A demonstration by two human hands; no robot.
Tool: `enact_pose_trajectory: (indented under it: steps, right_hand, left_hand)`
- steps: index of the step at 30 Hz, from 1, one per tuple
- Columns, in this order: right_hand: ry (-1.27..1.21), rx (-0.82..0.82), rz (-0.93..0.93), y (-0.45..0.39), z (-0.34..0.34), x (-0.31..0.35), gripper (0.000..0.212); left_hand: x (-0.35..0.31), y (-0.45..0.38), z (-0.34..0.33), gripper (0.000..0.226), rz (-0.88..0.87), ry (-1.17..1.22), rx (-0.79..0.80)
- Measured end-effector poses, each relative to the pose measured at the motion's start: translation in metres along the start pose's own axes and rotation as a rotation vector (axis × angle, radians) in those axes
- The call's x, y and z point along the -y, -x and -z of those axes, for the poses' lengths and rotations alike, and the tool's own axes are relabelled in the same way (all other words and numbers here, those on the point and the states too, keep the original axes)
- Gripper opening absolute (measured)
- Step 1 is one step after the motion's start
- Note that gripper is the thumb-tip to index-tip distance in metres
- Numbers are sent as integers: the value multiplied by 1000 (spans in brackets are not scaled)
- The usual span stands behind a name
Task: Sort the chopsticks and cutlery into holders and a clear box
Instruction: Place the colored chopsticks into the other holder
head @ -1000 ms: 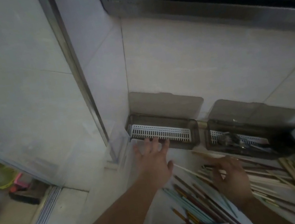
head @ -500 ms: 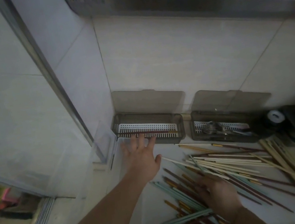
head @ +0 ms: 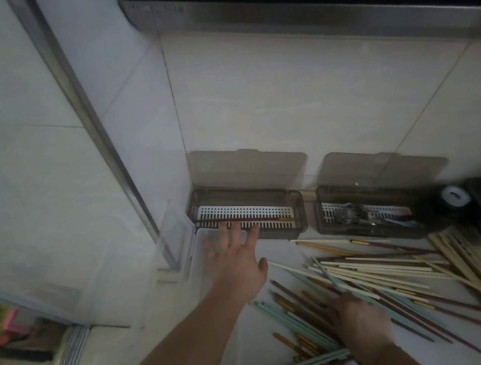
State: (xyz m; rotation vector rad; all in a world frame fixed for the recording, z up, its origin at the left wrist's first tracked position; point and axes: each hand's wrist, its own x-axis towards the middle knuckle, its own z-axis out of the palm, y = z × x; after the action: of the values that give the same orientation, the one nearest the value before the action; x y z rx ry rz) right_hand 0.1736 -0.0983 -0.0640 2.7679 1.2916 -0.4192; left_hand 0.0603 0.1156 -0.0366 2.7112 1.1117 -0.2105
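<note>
**At the wall corner: chopsticks going into the left holder**

Against the tiled wall stand two smoke-tinted holders, lids swung up against the tiles. The left holder (head: 247, 218) has a white slotted tray with what looks like a single dark red chopstick (head: 249, 218) lying along it. The right holder (head: 366, 211) has a heap of metal cutlery (head: 351, 215), too tangled and dim to count. A clear box (head: 177, 235) sits just beside the left holder, in the corner; its contents cannot be made out.

The left hand (head: 237, 260) is stretched forward with fingers straight and spread, their tips at the near edge of the left holder; it grips nothing. The right hand (head: 361, 318) lies low on the loose pile (head: 377, 271) of chopsticks on the counter, its fingers down among the sticks. Whether they have closed on any stick cannot be told, since the hand's back hides them.

The step in hand appears to be loading chopsticks into the left holder, and it is barely begun: nearly all the sticks lie on the counter. The pile holds several dozen in crossed layers: pale cream, light wood, teal, and dark red with gold tips. An exact count of each colour is not possible.

The next move likely calls for the right hand to pick out matching sticks, line them up lengthwise, and carry them to the tray, while the left hand steadies the holder.
</note>
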Motion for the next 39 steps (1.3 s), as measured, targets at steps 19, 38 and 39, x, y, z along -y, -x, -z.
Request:
enact_pose_trajectory:
  steps: [19,38,39]
  right_hand:
    - [-525,61,-102,-6,78,-11,13]
    - [-521,-155,99,-75,135,25,19]
    - [-345,-145,119,-91,125,29,17]
  left_hand:
    - [2,0,-2,72,-6,61,-42]
    - [1,0,-4,74,2,81,-31]
    - [1,0,-3,74,2,81,-23]
